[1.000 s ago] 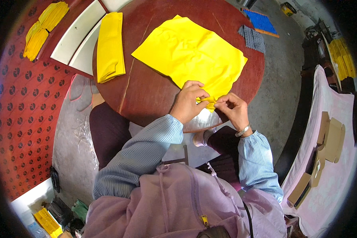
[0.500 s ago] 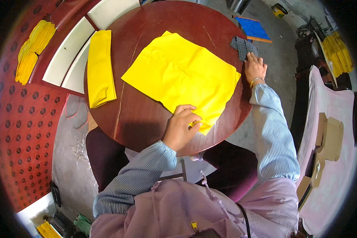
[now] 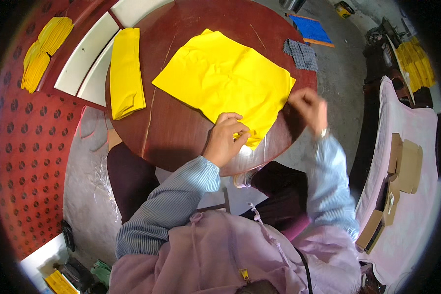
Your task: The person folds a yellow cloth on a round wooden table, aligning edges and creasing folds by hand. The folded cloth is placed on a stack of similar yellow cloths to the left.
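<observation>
Back from the grey pads (image 3: 301,53), my right hand (image 3: 308,105), blurred, grip unclear, nears the cloth (image 3: 223,83); left hand (image 3: 226,138) pinches its near corner. Limp, light, I judge: grip edges.

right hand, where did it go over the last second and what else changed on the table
The right hand left the near corner of the yellow cloth, reached out to the grey pieces at the far edge, and is now coming back, blurred, beside the cloth's right edge. The left hand stayed pinching the near corner. The folded yellow cloth has not moved.
</observation>
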`<state>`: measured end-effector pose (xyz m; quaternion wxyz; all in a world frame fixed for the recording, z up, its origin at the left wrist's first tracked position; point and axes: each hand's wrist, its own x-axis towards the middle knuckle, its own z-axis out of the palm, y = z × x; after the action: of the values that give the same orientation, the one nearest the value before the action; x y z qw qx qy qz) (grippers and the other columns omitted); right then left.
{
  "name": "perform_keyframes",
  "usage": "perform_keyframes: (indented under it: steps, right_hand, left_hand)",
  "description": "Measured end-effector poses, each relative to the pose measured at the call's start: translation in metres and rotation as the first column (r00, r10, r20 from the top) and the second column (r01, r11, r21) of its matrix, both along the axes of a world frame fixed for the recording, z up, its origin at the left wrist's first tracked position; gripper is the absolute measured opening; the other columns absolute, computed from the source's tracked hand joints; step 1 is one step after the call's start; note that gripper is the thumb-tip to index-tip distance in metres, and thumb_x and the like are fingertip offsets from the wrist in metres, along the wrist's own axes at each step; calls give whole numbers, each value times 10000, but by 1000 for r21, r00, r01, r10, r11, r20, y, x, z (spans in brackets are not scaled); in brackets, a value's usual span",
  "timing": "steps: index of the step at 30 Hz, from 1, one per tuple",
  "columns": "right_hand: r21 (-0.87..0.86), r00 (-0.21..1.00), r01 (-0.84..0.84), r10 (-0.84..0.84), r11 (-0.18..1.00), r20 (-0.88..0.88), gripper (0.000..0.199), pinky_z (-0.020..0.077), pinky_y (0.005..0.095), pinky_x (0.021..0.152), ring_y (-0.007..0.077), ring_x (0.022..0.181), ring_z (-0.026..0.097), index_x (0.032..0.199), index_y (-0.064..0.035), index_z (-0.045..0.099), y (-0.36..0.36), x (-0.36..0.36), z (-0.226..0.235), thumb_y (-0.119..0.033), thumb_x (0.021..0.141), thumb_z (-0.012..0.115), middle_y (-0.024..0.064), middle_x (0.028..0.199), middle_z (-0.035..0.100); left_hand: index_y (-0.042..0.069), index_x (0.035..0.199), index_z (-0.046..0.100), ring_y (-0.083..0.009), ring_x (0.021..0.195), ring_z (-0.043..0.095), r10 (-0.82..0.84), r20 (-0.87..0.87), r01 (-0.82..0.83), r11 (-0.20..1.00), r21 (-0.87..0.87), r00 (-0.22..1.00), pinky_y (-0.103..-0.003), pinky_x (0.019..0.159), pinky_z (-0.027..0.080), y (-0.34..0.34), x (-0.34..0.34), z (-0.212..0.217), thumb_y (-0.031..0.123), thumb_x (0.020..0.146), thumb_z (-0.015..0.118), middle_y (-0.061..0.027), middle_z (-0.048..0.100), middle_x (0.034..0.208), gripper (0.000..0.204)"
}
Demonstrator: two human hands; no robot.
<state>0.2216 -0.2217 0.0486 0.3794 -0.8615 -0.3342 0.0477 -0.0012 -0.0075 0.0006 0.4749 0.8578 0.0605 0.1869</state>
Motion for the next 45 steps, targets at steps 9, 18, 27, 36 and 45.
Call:
perform_keyframes:
  steps: [9,18,27,36,45]
  right_hand:
    - [108,966,-255,258,961,-15,243,587,350,786,252,909,743,1149,-21,733,7,-131,-17,-15,908,764,117,1045,711]
    - [108,970,-172,188,979,-155,165,563,281,755,160,820,697,1025,-1,764,9,-126,-22,-43,880,831,63,933,711]
    - [108,923,-51,89,993,-374,119,530,227,717,66,782,628,975,-7,770,11,-118,-35,-59,896,843,-11,903,706]
    - [135,916,-8,61,991,-395,161,512,209,714,46,783,606,1023,-30,750,10,-119,-43,-62,901,850,-38,888,676]
    - [186,954,-51,103,981,-282,206,518,228,706,65,768,622,1067,-37,769,10,-127,-36,-58,879,853,-13,885,672]
  left_hand:
    - [23,875,765,-328,1196,622,-3,-5,3,1000,-14,1000,-422,1018,508,1,0,-3,86,866,795,-128,746,1002,71]
    - [26,896,758,-326,1201,621,-36,24,37,999,-20,999,-434,1009,512,4,2,-5,73,863,796,-116,740,989,69]
    - [26,922,764,-333,1211,612,-64,23,64,998,-20,998,-423,1029,500,6,2,-2,48,873,773,-134,729,1007,54]
    - [21,900,766,-320,1201,621,-38,-9,38,999,28,999,-427,1029,509,4,2,-1,66,820,824,-124,731,978,108]
    - [19,868,764,-311,1195,621,-1,-11,1,1000,-8,1000,-428,1024,509,1,2,0,83,846,825,-118,748,1007,90]
